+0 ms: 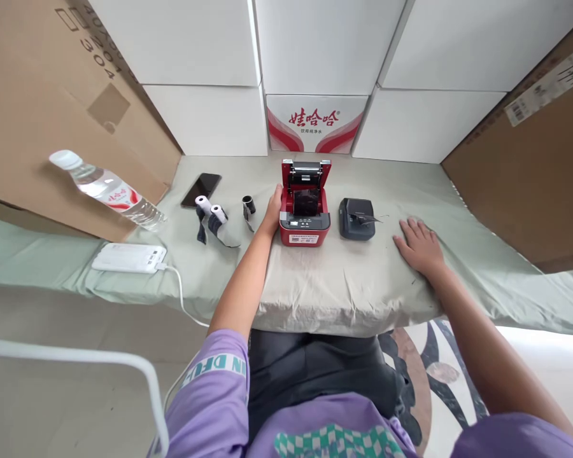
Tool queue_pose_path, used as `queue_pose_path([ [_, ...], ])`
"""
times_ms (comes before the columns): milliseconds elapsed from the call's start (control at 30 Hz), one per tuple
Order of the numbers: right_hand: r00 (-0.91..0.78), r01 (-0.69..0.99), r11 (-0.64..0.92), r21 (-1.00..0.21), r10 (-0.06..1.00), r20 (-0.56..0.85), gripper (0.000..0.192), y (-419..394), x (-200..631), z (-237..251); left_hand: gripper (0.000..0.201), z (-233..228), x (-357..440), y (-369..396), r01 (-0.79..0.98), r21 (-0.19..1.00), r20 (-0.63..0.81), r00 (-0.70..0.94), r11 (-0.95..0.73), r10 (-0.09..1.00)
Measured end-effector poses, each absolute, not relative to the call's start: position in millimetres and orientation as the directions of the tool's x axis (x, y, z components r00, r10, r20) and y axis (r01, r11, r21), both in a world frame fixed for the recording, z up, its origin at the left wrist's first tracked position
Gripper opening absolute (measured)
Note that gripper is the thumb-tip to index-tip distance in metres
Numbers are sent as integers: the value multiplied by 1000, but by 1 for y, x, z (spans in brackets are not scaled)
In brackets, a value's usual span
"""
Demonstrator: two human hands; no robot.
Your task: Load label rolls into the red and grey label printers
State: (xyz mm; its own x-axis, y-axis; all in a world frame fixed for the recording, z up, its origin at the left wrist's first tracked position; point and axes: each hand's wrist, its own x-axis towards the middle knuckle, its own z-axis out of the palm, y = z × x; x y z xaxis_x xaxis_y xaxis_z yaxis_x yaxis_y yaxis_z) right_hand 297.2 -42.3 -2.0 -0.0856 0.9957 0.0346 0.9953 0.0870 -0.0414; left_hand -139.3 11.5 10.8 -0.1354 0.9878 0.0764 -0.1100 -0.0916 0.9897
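A small red and black receipt printer [305,238] stands on the cloth-covered table in front of me with its lid raised. Inside its bay sits a dark roll [306,202]. My left hand [273,208] grips the printer's left side, its fingers partly hidden behind the casing. Flat on the cloth to the right lies my right hand [419,245], fingers spread and holding nothing. Between it and the printer is a dark, boxy device [357,230] with a thin black strip [363,219] on top.
Left of the printer are a small black roll [249,203], two rolls with white ends [218,214], and a phone [202,190]. A white power bank [128,257] with a cable and a tilted water bottle [119,194] are farther left. White boxes [315,124] line the back; cardboard flanks both sides.
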Motion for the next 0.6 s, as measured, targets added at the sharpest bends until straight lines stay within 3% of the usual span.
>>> queue_pose_path([
  [200, -101, 988, 92, -123, 993, -62, 72, 4, 301, 18, 66, 8, -140, 16, -105, 991, 62, -130, -76, 990],
  [433, -60, 983, 74, -170, 994, 87, 71, 74, 260, 14, 51, 19, -149, 12, 220, 964, 206, -263, -149, 942],
  [600, -48, 983, 68, -170, 992, 119, 71, 79, 255, 0, 51, 18, -155, 11, 274, 955, 200, -307, -115, 930],
])
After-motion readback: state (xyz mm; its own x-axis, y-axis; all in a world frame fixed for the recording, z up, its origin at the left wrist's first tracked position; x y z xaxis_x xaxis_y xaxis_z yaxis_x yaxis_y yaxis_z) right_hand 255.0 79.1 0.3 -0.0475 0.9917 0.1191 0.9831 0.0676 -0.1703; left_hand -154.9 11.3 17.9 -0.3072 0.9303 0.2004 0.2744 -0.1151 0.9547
